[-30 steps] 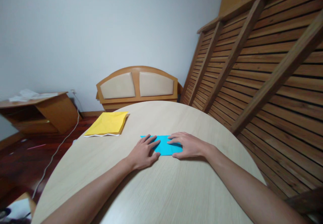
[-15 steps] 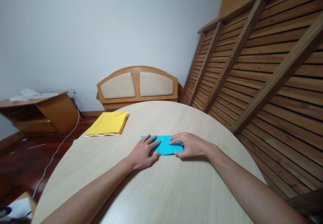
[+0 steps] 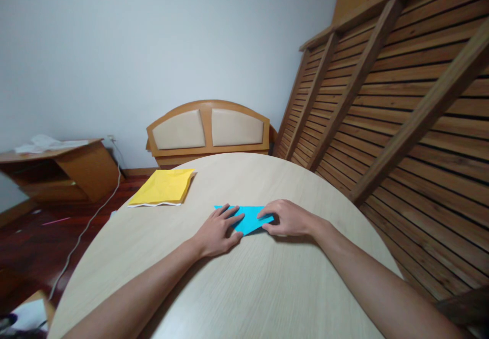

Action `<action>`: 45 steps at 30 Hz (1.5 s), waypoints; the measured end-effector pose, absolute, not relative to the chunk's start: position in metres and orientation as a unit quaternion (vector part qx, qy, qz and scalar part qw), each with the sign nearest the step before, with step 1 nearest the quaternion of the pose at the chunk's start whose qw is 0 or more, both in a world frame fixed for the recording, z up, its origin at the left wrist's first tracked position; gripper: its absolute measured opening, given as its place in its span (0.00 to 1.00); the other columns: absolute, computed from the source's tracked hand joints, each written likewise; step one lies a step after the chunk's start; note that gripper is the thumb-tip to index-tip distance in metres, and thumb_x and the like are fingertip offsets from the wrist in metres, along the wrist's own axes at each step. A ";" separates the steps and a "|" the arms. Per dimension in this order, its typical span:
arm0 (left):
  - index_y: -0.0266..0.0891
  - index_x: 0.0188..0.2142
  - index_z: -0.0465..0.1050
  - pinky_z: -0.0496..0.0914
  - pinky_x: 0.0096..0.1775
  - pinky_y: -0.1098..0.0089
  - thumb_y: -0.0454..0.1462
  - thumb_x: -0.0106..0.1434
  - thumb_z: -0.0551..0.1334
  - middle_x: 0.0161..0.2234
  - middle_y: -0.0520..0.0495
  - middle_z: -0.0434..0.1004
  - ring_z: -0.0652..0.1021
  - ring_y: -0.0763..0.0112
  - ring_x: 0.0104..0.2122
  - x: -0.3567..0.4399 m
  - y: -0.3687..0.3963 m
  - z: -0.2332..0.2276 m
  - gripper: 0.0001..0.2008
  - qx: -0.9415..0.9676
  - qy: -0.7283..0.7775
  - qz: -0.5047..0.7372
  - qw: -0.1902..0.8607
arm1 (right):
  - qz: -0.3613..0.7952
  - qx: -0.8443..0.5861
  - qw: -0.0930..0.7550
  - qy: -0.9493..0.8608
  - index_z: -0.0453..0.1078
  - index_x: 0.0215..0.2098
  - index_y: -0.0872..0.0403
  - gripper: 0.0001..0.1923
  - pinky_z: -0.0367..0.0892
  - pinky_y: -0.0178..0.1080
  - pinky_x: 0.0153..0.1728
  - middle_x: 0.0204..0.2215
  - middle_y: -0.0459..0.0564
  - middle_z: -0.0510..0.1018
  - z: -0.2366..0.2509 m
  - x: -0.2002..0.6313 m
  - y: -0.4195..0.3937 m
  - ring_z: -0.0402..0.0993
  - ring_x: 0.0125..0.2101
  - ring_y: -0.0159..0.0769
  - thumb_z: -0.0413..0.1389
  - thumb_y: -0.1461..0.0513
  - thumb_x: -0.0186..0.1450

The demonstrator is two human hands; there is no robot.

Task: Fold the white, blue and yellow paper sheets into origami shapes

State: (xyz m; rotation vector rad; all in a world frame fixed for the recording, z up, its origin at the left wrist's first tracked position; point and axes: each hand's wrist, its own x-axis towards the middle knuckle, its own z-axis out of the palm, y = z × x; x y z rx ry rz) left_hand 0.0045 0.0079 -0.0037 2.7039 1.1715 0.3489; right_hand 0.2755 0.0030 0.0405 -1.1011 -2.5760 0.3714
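A folded blue paper point(image 3: 250, 217) lies on the round light-wood table point(image 3: 244, 288), a little beyond its middle. My left hand point(image 3: 217, 232) lies flat on the paper's left part, fingers spread and pressing it down. My right hand point(image 3: 288, 218) pinches the paper's right lower corner, which is lifted and turned in toward the middle, so the near edge now runs at a slant.
A yellow paper packet point(image 3: 164, 187) lies at the table's far left edge. Behind the table stand a wooden headboard point(image 3: 208, 130) and a slatted wooden frame point(image 3: 382, 100) leaning at the right. A low wooden shelf point(image 3: 57, 168) and a white cable point(image 3: 87, 222) are on the left floor.
My right hand has gripped the blue paper's right lower corner and folded it up and inward; the rectangle now shows a slanted near edge. My left hand has stayed in place.
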 end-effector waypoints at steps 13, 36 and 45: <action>0.44 0.67 0.58 0.53 0.65 0.47 0.49 0.66 0.58 0.68 0.46 0.56 0.54 0.48 0.68 0.006 0.005 0.000 0.32 0.936 0.318 0.103 0.109 | 0.161 -0.446 0.237 -0.848 0.63 0.60 0.52 0.23 0.68 0.40 0.40 0.41 0.53 0.80 0.019 0.267 0.011 0.77 0.40 0.42 0.54 0.56 0.69; 0.45 0.63 0.63 0.58 0.62 0.47 0.44 0.70 0.55 0.68 0.45 0.57 0.60 0.50 0.65 0.012 0.001 0.008 0.24 0.949 0.285 0.101 0.089 | 0.091 -0.478 0.151 -0.860 0.53 0.69 0.54 0.36 0.45 0.55 0.66 0.69 0.57 0.53 -0.003 0.263 0.014 0.46 0.68 0.51 0.49 0.45 0.69; 0.44 0.62 0.65 0.60 0.62 0.48 0.45 0.69 0.56 0.64 0.46 0.64 0.63 0.52 0.64 0.010 0.002 0.003 0.23 0.947 0.283 0.119 0.093 | 0.077 -0.617 0.061 -0.781 0.46 0.71 0.57 0.38 0.38 0.55 0.67 0.72 0.57 0.43 -0.002 0.279 0.021 0.35 0.70 0.51 0.39 0.45 0.71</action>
